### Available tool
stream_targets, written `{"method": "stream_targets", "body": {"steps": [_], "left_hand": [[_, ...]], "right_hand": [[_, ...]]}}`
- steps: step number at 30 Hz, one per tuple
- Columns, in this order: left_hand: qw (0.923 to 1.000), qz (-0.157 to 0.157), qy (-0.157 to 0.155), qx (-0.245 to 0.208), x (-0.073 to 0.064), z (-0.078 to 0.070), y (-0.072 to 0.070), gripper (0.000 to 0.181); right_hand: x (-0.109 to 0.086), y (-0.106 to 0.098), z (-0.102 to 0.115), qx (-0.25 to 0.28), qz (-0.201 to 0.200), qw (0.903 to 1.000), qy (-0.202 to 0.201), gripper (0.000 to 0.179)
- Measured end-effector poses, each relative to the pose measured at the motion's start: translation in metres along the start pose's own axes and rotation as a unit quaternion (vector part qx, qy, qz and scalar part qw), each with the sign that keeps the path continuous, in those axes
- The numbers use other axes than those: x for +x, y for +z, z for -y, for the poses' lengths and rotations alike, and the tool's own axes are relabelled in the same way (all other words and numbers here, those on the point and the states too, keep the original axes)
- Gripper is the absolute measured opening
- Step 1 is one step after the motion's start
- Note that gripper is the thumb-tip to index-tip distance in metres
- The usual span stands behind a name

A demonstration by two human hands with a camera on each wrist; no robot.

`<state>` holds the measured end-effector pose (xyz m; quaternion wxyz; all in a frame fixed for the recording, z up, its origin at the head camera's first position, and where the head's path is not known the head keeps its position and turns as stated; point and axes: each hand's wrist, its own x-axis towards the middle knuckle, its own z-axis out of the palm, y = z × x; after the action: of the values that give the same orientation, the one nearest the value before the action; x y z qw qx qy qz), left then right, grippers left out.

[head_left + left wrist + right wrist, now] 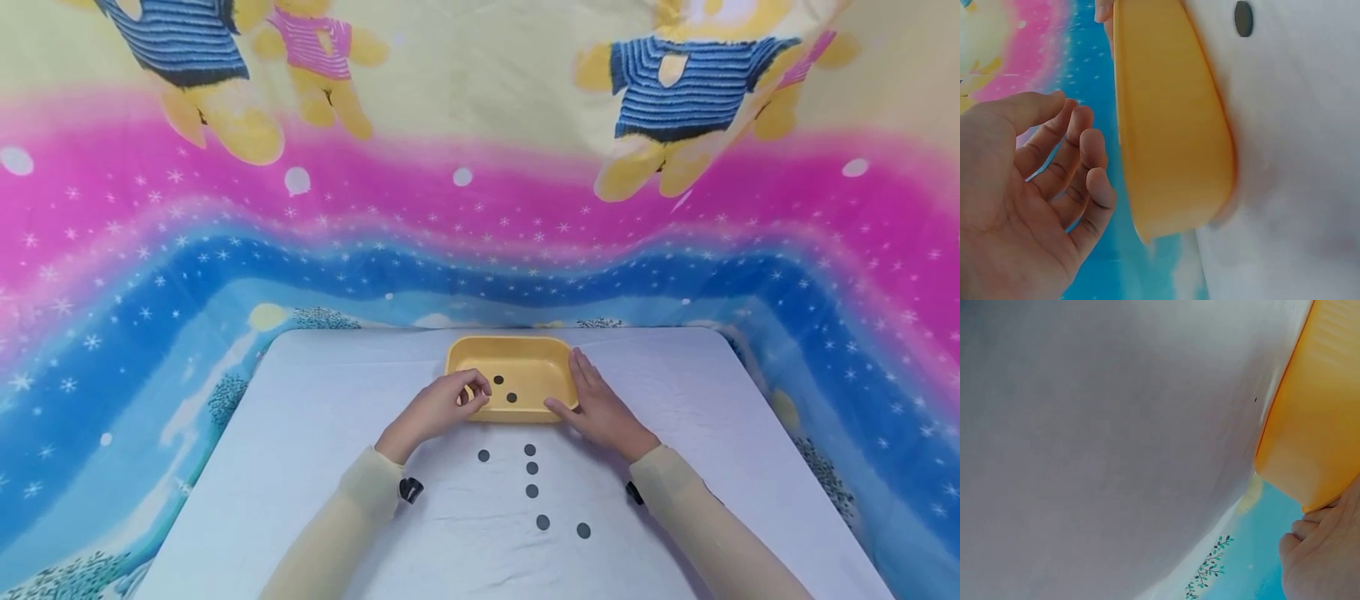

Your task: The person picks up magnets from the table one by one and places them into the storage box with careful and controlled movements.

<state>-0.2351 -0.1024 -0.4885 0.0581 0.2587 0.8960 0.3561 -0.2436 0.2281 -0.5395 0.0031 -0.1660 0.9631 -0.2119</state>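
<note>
Two discs (512,397) lay in the box (517,415), six on the desk (337,383). They looked light, hard, best pinched by the edges. The left hand (442,404) curled loosely, fingers empty; the right hand (603,412) touched the box, fingers straight.

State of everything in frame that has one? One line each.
Yellow tub: upright, uncovered
Two dark discs: inside tub, apart
Six dark discs: loose on cloth
White tablecloth: spread, lightly wrinkled
Left hand: fingers bent, nothing visibly held
Right hand: against tub's right end
</note>
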Motion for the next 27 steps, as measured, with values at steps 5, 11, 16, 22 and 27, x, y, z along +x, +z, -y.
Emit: {"method": "stream_targets", "body": {"steps": [5, 11, 16, 22, 27], "left_hand": [[0.9999, -0.01, -0.007, -0.001, -0.017, 0.003, 0.002, 0.014], [0.9996, -0.016, -0.014, -0.016, -0.031, 0.007, 0.005, 0.012], [0.9998, -0.009, 0.001, -0.02, -0.039, 0.011, 0.01, 0.011], [0.9998, -0.001, 0.018, -0.011, -0.045, 0.014, 0.017, 0.006], [1.0, 0.006, -0.002, 0.004, -0.054, 0.017, 0.025, 0.005]], "right_hand": [[0.0, 0.001, 0.0, 0.0, -0.002, 1.0, -0.001, 0.115], [0.001, 0.001, 0.0, 0.002, -0.003, 1.0, -0.006, 0.114], [0.002, 0.001, -0.002, 0.001, -0.001, 1.0, -0.007, 0.115], [0.002, -0.001, -0.004, 0.003, -0.004, 1.0, -0.002, 0.114], [0.003, 0.001, -0.002, 0.01, 0.004, 0.9999, -0.003, 0.113]]}}
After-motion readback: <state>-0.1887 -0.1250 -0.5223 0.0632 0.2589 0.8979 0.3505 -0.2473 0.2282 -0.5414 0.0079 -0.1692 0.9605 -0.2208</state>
